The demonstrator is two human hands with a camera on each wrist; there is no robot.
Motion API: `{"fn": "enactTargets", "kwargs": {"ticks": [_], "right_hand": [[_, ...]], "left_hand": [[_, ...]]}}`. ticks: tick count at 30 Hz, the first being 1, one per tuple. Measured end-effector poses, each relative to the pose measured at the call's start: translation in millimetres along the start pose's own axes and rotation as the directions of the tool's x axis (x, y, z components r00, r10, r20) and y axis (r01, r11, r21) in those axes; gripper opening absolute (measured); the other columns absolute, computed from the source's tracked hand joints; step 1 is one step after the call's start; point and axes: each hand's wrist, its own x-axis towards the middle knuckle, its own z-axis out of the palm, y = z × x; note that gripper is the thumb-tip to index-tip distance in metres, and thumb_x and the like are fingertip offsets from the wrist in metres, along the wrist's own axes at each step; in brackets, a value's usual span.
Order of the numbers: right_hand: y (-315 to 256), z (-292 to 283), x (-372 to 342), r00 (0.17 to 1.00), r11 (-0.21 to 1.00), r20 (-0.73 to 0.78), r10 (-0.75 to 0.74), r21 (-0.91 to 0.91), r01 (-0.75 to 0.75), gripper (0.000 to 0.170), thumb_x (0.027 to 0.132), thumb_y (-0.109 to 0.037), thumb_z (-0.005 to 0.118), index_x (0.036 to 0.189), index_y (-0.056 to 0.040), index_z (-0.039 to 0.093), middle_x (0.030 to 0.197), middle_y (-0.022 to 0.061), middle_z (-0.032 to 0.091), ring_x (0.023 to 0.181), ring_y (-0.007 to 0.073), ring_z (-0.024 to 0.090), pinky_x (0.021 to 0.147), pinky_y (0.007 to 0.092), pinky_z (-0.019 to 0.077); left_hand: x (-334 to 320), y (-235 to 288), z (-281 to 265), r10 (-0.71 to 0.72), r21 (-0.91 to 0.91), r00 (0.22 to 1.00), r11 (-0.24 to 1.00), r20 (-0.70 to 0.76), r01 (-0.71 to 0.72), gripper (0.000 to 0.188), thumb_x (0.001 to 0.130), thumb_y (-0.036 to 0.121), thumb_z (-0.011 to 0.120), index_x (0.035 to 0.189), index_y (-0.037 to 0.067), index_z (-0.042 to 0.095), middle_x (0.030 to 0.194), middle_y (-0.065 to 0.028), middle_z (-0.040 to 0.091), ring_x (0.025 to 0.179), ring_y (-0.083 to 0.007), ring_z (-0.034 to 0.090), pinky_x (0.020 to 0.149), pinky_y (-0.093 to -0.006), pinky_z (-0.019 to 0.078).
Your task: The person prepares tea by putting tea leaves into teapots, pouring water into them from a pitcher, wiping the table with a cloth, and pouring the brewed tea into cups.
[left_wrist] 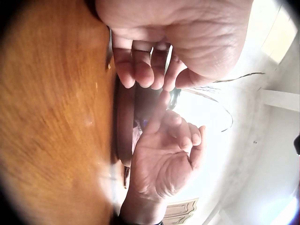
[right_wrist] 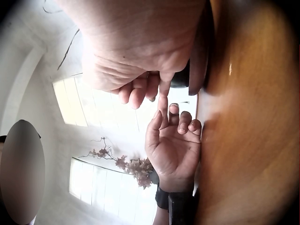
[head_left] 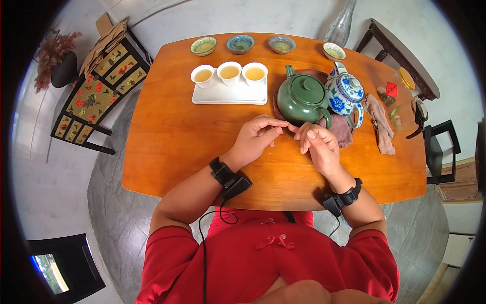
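In the head view my left hand (head_left: 257,138) is over the table in front of the teapots, its fingers loosely bent and holding nothing. Its index fingertip meets the outstretched little finger of my right hand (head_left: 320,147), whose other fingers curl loosely around no object. Both wrist views show the two fingertips together. Just beyond the hands is a green teapot (head_left: 302,99) on a round brown tray (head_left: 276,105). A blue-and-white floral teapot (head_left: 345,91) stands to its right. Three white cups (head_left: 230,74) of pale yellow tea stand on a white rectangular tray (head_left: 230,96).
Several small patterned bowls (head_left: 239,44) line the far edge. A folded cloth (head_left: 342,133) lies by the teapots, a longer cloth (head_left: 379,124) farther right. Near the right edge are a yellow-lidded jar (head_left: 389,96) and a glass pitcher (head_left: 402,117). Cables hang from both wrist cameras.
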Motion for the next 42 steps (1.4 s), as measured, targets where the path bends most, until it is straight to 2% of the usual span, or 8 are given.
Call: {"fn": "enactTargets", "kwargs": {"ticks": [11,18,22,24,30,34,36,42], "right_hand": [[-2.1,1.3,-0.6,0.999,0.999,0.045,-0.005,-0.05,0.007,0.035,0.101,-0.021,0.048,0.07,-0.0052,0.055,0.072,0.0047,0.055,0.096,0.0198,0.052,0.11,0.0477,0.034],[-5.0,2.5,1.2,0.998,0.995,0.061,-0.031,-0.092,0.037,0.035,0.101,-0.02,0.048,0.07,-0.0066,0.055,0.07,0.0034,0.056,0.096,0.02,0.051,0.112,0.0477,0.03],[-5.4,1.0,1.6,0.995,0.988,0.09,-0.045,-0.145,0.058,0.034,0.1,-0.02,0.048,0.069,-0.0068,0.055,0.069,0.003,0.056,0.094,0.0198,0.051,0.112,0.048,0.0293],[-4.6,0.1,1.7,0.994,0.986,0.099,-0.048,-0.151,0.063,0.034,0.1,-0.02,0.048,0.069,-0.0067,0.055,0.069,0.0029,0.056,0.093,0.0199,0.052,0.112,0.0482,0.0294],[-4.5,1.1,1.5,0.994,0.997,0.101,-0.043,-0.059,0.049,0.035,0.1,-0.02,0.048,0.069,-0.0065,0.055,0.068,0.0032,0.055,0.089,0.0201,0.053,0.111,0.0501,0.0306],[-1.0,-0.3,1.8,0.994,0.998,0.092,-0.056,0.032,0.053,0.035,0.101,-0.021,0.048,0.07,-0.0061,0.055,0.067,0.0041,0.056,0.087,0.0201,0.053,0.11,0.0505,0.0324],[-1.0,0.0,2.7,0.994,0.996,0.088,-0.06,0.064,0.054,0.035,0.101,-0.021,0.048,0.071,-0.0059,0.055,0.067,0.0043,0.055,0.086,0.0202,0.053,0.11,0.0504,0.0331],[-2.0,0.3,2.9,0.998,0.987,0.054,-0.026,0.159,0.017,0.033,0.101,-0.022,0.048,0.073,-0.0058,0.055,0.065,0.0044,0.055,0.083,0.0203,0.052,0.108,0.0499,0.0353]], "left_hand": [[1.1,0.2,2.1,-0.032,0.003,0.999,0.999,-0.014,0.032,0.024,0.094,0.008,0.059,0.117,0.007,0.067,0.107,-0.0037,0.064,0.075,-0.0063,0.055,0.063,-0.0214,0.0489],[-0.1,-0.1,1.8,-0.044,0.055,0.999,0.998,0.005,0.044,0.032,0.094,0.007,0.058,0.125,0.009,0.065,0.099,-0.003,0.058,0.072,-0.0075,0.055,0.063,-0.0209,0.0482],[-0.6,2.5,0.2,-0.026,0.078,0.999,0.997,0.038,0.023,0.032,0.093,0.006,0.058,0.125,0.009,0.064,0.101,-0.0035,0.06,0.073,-0.008,0.055,0.064,-0.0209,0.0481],[-0.7,3.5,-0.7,-0.033,0.027,0.998,0.999,0.044,0.032,0.031,0.096,0.007,0.055,0.126,0.006,0.063,0.101,-0.0048,0.061,0.076,-0.0099,0.056,0.069,-0.0229,0.0487],[0.5,-1.7,-4.0,-0.045,-0.096,0.999,0.994,-0.005,0.044,0.023,0.097,0.007,0.053,0.116,0.001,0.065,0.099,-0.0077,0.063,0.076,-0.011,0.057,0.069,-0.0236,0.0489],[0.7,-3.7,-3.1,-0.046,-0.1,0.999,0.994,-0.015,0.045,0.021,0.097,0.007,0.053,0.111,0.0,0.066,0.099,-0.0082,0.064,0.075,-0.0112,0.058,0.068,-0.024,0.0494],[1.0,-4.7,-3.1,-0.025,-0.038,0.999,0.999,-0.033,0.024,0.018,0.096,0.011,0.057,0.108,0.002,0.067,0.101,-0.006,0.066,0.084,-0.0101,0.061,0.067,-0.024,0.0522],[1.5,-4.7,-4.4,-0.046,-0.054,0.999,0.998,-0.019,0.045,0.018,0.096,0.014,0.059,0.105,0.001,0.067,0.1,-0.0058,0.067,0.083,-0.0089,0.06,0.066,-0.0236,0.0519]]}}
